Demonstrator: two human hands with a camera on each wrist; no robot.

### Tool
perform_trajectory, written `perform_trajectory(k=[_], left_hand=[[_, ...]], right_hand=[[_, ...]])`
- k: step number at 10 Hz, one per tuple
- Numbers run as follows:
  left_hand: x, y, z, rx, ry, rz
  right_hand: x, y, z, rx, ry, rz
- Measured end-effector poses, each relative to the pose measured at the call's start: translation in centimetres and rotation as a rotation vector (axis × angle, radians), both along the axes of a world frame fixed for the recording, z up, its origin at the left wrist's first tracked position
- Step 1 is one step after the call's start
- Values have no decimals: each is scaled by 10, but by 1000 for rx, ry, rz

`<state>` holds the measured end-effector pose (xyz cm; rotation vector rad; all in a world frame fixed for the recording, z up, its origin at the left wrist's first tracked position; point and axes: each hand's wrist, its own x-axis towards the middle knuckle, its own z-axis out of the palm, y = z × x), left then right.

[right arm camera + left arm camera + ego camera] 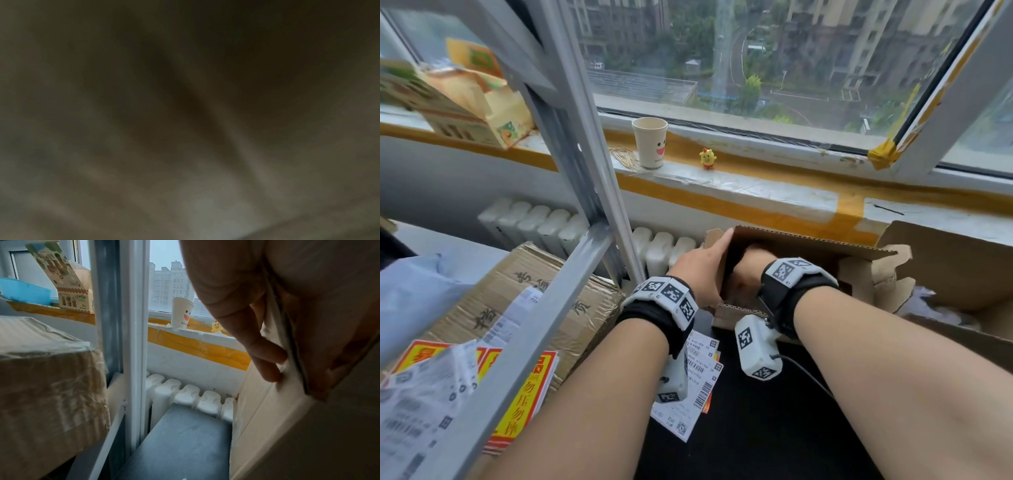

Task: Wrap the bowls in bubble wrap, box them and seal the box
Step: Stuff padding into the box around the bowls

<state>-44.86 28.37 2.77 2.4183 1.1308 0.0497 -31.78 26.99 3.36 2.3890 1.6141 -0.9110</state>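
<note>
Taped carton at left, Chinese print, unreadable; red-yellow labels beside it. Paper cup on sill reads "Hello". Left hand flat against left wall of open cardboard box, fingers straight, thumb over the edge. Box on black table, long axis left-right, opening upward. Right hand inside box; grip cannot tell, wrist view dark.
</note>
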Motion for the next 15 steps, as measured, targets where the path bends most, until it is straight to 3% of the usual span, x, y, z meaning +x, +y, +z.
perform_trajectory(k=[2, 3, 4, 6, 9, 10, 12, 15], left_hand=[[-2, -2, 6, -28, 12, 5], [-1, -1, 7, -32, 14, 17], [0, -1, 7, -45, 19, 23], [2, 4, 11, -98, 33, 65], [11, 15, 32, -86, 46, 204], [21, 9, 40, -60, 61, 260], [60, -17, 67, 142, 28, 299], [173, -92, 100, 141, -18, 34]], right_hand=[[6, -8, 5, -71, 71, -6], [7, -14, 6, -33, 208, -81], [21, -7, -7, 50, 405, -296], [21, -21, 1, -24, 375, -180], [43, -42, 34, 78, 472, -246], [58, -59, 46, 201, 508, -313], [92, -98, 78, 499, 374, -285], [178, -185, 109, 680, 165, -384]])
